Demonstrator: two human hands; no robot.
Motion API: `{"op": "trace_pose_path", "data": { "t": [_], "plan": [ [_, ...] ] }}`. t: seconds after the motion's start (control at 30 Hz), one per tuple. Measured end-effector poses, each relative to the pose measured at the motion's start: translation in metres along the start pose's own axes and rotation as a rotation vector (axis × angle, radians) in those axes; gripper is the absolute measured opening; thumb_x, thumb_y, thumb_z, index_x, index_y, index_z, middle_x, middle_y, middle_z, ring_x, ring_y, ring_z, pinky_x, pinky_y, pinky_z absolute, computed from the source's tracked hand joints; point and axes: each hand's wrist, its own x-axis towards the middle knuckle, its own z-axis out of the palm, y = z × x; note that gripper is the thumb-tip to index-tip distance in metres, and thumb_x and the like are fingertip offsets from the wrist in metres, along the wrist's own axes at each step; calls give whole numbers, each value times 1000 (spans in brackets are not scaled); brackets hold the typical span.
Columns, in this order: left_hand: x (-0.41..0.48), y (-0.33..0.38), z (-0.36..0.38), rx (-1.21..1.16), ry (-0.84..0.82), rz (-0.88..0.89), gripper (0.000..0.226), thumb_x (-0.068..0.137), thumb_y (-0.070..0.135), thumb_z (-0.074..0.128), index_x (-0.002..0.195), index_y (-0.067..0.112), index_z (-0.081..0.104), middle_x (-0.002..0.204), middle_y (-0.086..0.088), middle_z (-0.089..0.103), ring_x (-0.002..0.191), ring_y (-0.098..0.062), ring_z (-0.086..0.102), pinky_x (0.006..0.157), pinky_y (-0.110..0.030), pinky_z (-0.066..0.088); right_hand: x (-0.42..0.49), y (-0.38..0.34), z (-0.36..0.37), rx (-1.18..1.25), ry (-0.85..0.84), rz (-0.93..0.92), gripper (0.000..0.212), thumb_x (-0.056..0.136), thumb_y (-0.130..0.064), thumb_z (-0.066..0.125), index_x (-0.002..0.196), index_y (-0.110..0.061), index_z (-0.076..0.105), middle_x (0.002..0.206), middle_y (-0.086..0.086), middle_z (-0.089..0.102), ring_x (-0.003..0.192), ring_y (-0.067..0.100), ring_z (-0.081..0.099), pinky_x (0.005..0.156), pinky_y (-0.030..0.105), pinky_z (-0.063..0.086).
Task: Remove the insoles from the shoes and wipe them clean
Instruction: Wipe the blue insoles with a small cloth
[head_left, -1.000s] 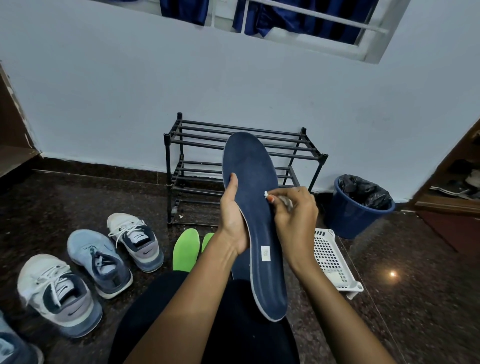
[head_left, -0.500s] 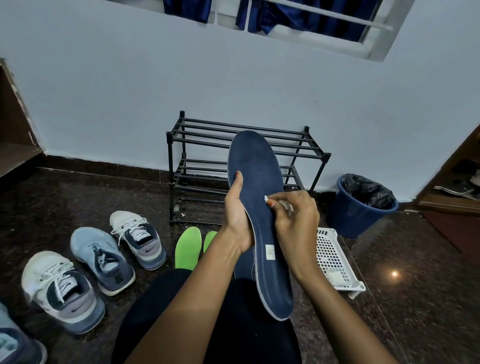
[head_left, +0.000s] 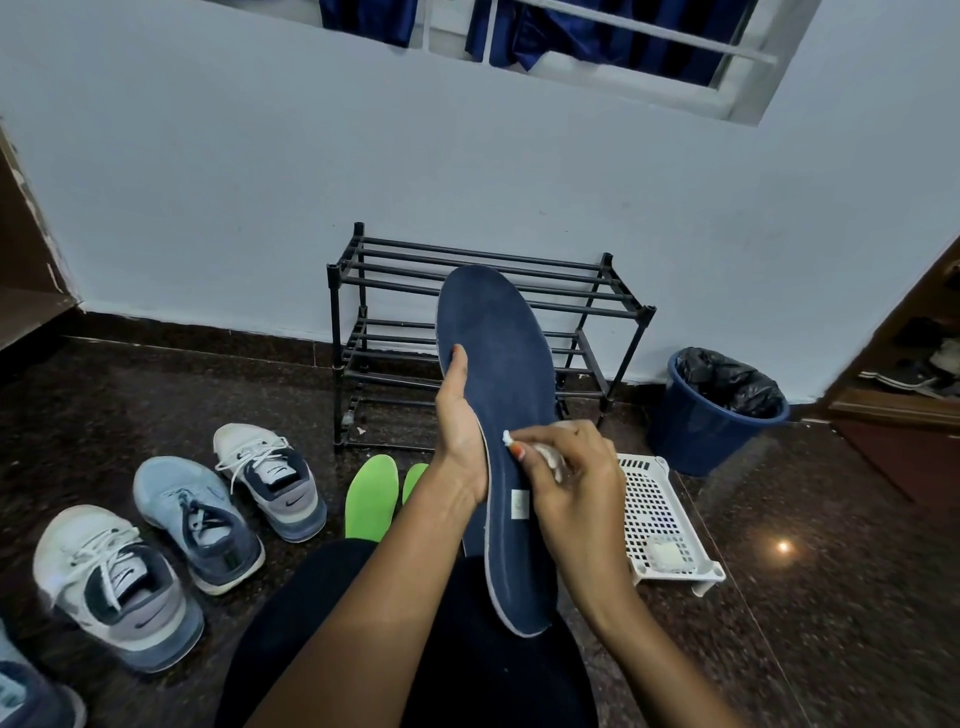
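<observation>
A dark blue insole (head_left: 501, 395) stands nearly upright over my lap, toe end up. My left hand (head_left: 460, 426) grips its left edge, thumb on the front face. My right hand (head_left: 571, 478) pinches a small white wipe (head_left: 550, 454) and presses it against the insole's middle. Two green insoles (head_left: 371, 496) lie on the floor behind my left forearm. Three sneakers stand to the left: a white and navy one (head_left: 270, 478), a light blue one (head_left: 200, 522) and a white and grey one (head_left: 117, 587).
A black metal shoe rack (head_left: 571, 291) stands against the wall. A white perforated tray (head_left: 660, 519) with a white wad lies on the floor to the right. Behind it is a blue bin (head_left: 711, 421) with a black liner. Part of another shoe (head_left: 31, 696) shows at bottom left.
My right hand with the wipe has slid a little down the insole. The left hand keeps its grip, and the camera view has shifted slightly.
</observation>
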Motion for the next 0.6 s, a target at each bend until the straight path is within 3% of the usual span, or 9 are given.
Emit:
{"op": "trace_pose_path", "data": {
  "t": [0.13, 0.27, 0.4, 0.53, 0.6],
  "plan": [
    [2, 3, 1, -21, -26, 17, 70, 91, 57, 43, 130, 0, 55, 133, -22, 55, 110, -30, 54, 86, -36, 46, 0, -4, -3, 122, -17, 38, 25, 76, -9, 72, 77, -34, 67, 83, -7, 61, 85, 4, 56, 76, 10, 39],
    [-1, 5, 3, 51, -146, -77, 65, 86, 59, 43, 106, 2, 66, 114, -19, 65, 94, -25, 64, 84, -36, 51, 12, -5, -2, 121, 14, 46, 16, 77, -8, 71, 79, -24, 70, 83, -10, 62, 84, 4, 57, 78, 13, 42],
    [-7, 2, 7, 172, -270, -193, 72, 78, 57, 49, 118, -1, 62, 113, -15, 67, 99, -23, 65, 92, -33, 51, 32, -5, 1, 70, 59, 72, 13, 80, -6, 68, 82, -18, 71, 82, -5, 61, 84, 13, 59, 78, 17, 44],
    [1, -3, 0, 139, -239, -141, 75, 93, 62, 27, 96, 4, 73, 92, -10, 72, 83, -20, 69, 81, -30, 54, 32, -2, 7, -83, -33, 50, 12, 82, -12, 66, 92, -16, 72, 91, -2, 61, 93, 16, 55, 90, 44, 41],
    [2, -3, -1, 104, -228, -130, 82, 93, 67, 20, 92, 3, 71, 88, -12, 70, 78, -21, 69, 76, -30, 55, 23, -2, 9, -99, -56, 21, 14, 81, -9, 67, 92, -17, 72, 91, -1, 62, 92, 16, 54, 88, 47, 40]
  ]
}}
